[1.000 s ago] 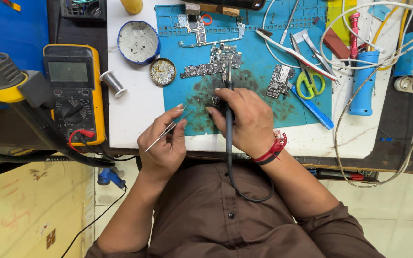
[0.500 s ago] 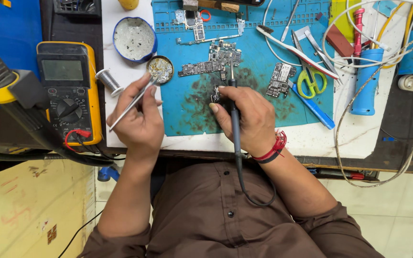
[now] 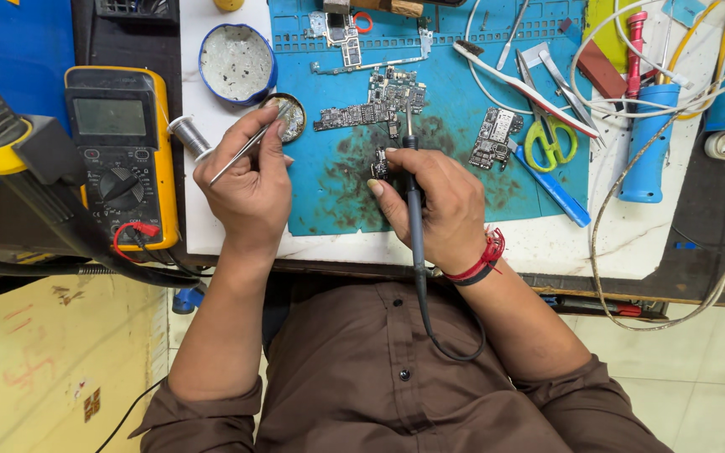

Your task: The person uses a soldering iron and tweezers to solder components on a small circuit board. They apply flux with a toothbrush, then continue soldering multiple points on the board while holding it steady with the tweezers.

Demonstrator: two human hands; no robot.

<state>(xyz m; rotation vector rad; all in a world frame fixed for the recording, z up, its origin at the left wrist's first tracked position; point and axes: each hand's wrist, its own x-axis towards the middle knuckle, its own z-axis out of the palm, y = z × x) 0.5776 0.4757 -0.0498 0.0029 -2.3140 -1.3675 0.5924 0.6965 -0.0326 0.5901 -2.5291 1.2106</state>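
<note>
Currently the left hand (image 3: 245,189) grips a pair of tweezers (image 3: 249,143), fingers closed around the shaft. The tweezer tips reach into a small round tin (image 3: 294,117) that sits at the left edge of the blue work mat (image 3: 455,92). The right hand (image 3: 438,205) holds a soldering iron (image 3: 413,193), fingers wrapped tight on its handle; the iron tip points up the mat toward a long circuit board (image 3: 375,105). A small dark component (image 3: 379,164) lies on the mat, just beside the right thumb. Above the tin stands a blue round container (image 3: 237,63). Left of the mat, a solder spool (image 3: 185,130) lies on the white desk (image 3: 211,226), and a yellow multimeter (image 3: 119,151) sits farther left. Green-handled scissors (image 3: 551,143) rest on the right part of the mat.
</note>
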